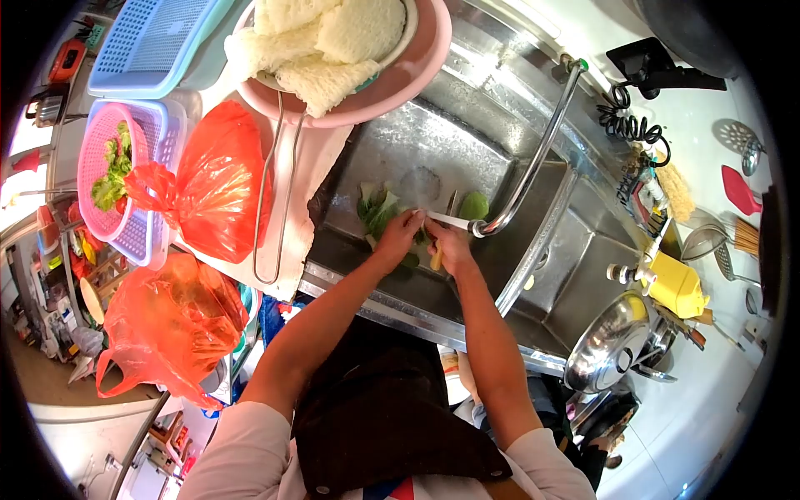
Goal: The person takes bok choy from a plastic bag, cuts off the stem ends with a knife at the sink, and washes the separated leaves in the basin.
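Note:
Both of my hands are down inside the steel sink point(467, 142), close together under the end of the faucet point(542, 150). My right hand point(450, 246) is closed around a knife point(436, 257) with a yellowish handle; its narrow blade points away from me. The fingers of my left hand point(400, 236) are pinched together beside it, and what they hold is too small to make out. Leafy greens point(379, 208) lie against the far left side of that hand. A rounded green leaf point(475, 206) rests on the sink floor to the right. The white spout tip reaches over my fingers.
A pink basin point(433, 50) with pale, spongy sheets point(358, 37) stands at the sink's far left. Red plastic bags point(221, 179) and colored baskets point(150, 42) fill the left side. Right of a metal divider is a second basin point(575, 267), with a steel pot point(608, 342) near it.

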A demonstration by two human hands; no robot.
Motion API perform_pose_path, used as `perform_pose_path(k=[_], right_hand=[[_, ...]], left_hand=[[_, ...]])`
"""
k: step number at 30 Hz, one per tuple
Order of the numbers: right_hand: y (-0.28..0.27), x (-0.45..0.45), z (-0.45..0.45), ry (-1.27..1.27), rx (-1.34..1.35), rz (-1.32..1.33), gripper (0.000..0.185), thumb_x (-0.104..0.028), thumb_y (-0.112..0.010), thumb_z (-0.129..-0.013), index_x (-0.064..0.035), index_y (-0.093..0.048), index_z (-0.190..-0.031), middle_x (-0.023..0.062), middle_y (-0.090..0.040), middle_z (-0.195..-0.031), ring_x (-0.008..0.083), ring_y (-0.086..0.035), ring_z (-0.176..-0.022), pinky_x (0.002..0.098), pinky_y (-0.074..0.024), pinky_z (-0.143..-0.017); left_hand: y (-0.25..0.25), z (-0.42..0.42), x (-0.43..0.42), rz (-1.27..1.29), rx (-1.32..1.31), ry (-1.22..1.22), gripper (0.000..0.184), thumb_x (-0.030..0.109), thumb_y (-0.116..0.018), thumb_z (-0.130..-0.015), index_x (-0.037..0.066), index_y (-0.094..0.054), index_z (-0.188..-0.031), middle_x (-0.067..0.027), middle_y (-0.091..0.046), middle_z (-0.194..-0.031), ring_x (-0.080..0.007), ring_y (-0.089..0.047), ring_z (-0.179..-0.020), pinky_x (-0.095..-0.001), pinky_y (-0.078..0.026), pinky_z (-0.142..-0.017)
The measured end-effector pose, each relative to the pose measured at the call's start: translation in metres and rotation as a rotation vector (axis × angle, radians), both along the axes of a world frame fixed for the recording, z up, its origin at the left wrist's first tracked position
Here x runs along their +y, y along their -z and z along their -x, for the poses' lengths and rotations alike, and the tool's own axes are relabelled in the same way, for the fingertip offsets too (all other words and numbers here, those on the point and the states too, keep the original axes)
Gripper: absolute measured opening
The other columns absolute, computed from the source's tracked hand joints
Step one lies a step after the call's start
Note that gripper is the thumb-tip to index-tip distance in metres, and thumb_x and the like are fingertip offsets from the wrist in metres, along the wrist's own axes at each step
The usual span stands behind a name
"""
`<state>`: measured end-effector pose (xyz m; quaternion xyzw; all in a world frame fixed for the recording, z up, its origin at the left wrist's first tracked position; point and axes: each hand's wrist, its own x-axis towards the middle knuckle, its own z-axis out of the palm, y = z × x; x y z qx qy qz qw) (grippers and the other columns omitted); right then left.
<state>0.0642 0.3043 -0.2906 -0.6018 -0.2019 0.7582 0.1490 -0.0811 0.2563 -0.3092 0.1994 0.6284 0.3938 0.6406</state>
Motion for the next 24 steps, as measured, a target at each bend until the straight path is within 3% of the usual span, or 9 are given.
perform_pose_path(k=[4, 5, 8, 11, 14, 17, 20, 24], right_hand=[[-0.027, 0.003, 0.013, -0.329, -0.376, -0.22, 0.031, -0.032, -0.063, -0.093, -0.0024, -0.062, -0.104, 0.0055, -0.059, -0.073, 0.0127, -0.059, -0.063, 0.0307, -0.0439, -0.051], [-0.029, 0.004, 0.01, -0.479, -0.47, -0.278, 0.034, -0.033, -0.06, -0.093, -0.001, -0.061, -0.106, 0.0127, -0.064, -0.077, 0.0214, -0.064, -0.067, 0.0368, -0.0485, -0.056], [-0.014, -0.008, 0.004, -0.661, -0.681, -0.723, 0.03, -0.027, -0.059, -0.093, -0.003, -0.061, -0.11, 0.0177, -0.065, -0.083, 0.0328, -0.064, -0.073, 0.0417, -0.0493, -0.064], [-0.003, -0.022, 0.009, -0.538, -0.59, -0.853, 0.028, -0.023, -0.056, -0.094, -0.0026, -0.061, -0.114, 0.0206, -0.065, -0.089, 0.0379, -0.063, -0.082, 0.0455, -0.0482, -0.072], [-0.025, -0.029, 0.025, -0.471, -0.508, -0.755, 0.031, -0.024, -0.053, -0.096, -0.0026, -0.059, -0.118, 0.0227, -0.064, -0.092, 0.0395, -0.062, -0.086, 0.0475, -0.0473, -0.074], [-0.037, -0.039, 0.034, -0.462, -0.581, -0.79, 0.033, -0.027, -0.05, -0.098, -0.0037, -0.056, -0.121, 0.024, -0.065, -0.092, 0.043, -0.062, -0.084, 0.0501, -0.0468, -0.073], [-0.053, -0.044, 0.042, -0.42, -0.625, -0.677, 0.034, -0.03, -0.047, -0.1, -0.0056, -0.053, -0.123, 0.0241, -0.066, -0.089, 0.0456, -0.062, -0.081, 0.0526, -0.0465, -0.071], [-0.059, -0.046, 0.046, -0.434, -0.684, -0.562, 0.035, -0.032, -0.046, -0.1, -0.0085, -0.048, -0.125, 0.0248, -0.067, -0.088, 0.0478, -0.062, -0.082, 0.0558, -0.046, -0.069]], left_hand=[[0.019, -0.004, -0.007, -0.016, -0.064, -0.165, 0.032, 0.031, -0.056, -0.098, 0.003, -0.06, -0.113, -0.0044, -0.064, -0.101, -0.0141, -0.057, -0.093, -0.0287, -0.044, -0.084], [0.027, -0.003, -0.009, -0.032, -0.088, -0.215, 0.03, 0.031, -0.056, -0.098, 0.004, -0.061, -0.11, -0.0038, -0.064, -0.099, -0.0132, -0.057, -0.09, -0.0292, -0.045, -0.081], [0.017, 0.001, -0.008, 0.041, -0.259, -0.246, 0.029, 0.036, -0.055, -0.099, 0.009, -0.062, -0.108, -0.0014, -0.06, -0.1, -0.0127, -0.053, -0.094, -0.0299, -0.041, -0.087], [0.008, 0.008, -0.005, 0.14, -0.405, -0.195, 0.042, 0.045, -0.049, -0.1, 0.006, -0.06, -0.113, -0.0024, -0.059, -0.104, -0.0157, -0.053, -0.095, -0.0318, -0.041, -0.09], [0.001, 0.01, 0.0, 0.077, -0.632, -0.208, 0.059, 0.057, -0.04, -0.099, 0.004, -0.058, -0.116, -0.0046, -0.059, -0.102, -0.0194, -0.054, -0.094, -0.0343, -0.043, -0.091], [-0.005, 0.002, 0.005, 0.086, -0.565, -0.326, 0.068, 0.066, -0.036, -0.096, 0.004, -0.06, -0.112, -0.0054, -0.063, -0.097, -0.0184, -0.059, -0.086, -0.0331, -0.047, -0.077], [-0.004, 0.005, 0.005, 0.163, -0.691, -0.252, 0.071, 0.067, -0.035, -0.095, 0.003, -0.057, -0.115, -0.0075, -0.059, -0.101, -0.0212, -0.054, -0.092, -0.035, -0.045, -0.087], [-0.004, 0.002, 0.007, 0.224, -0.652, -0.266, 0.065, 0.064, -0.039, -0.096, 0.003, -0.059, -0.11, -0.0058, -0.058, -0.095, -0.0185, -0.053, -0.086, -0.0323, -0.045, -0.079]])
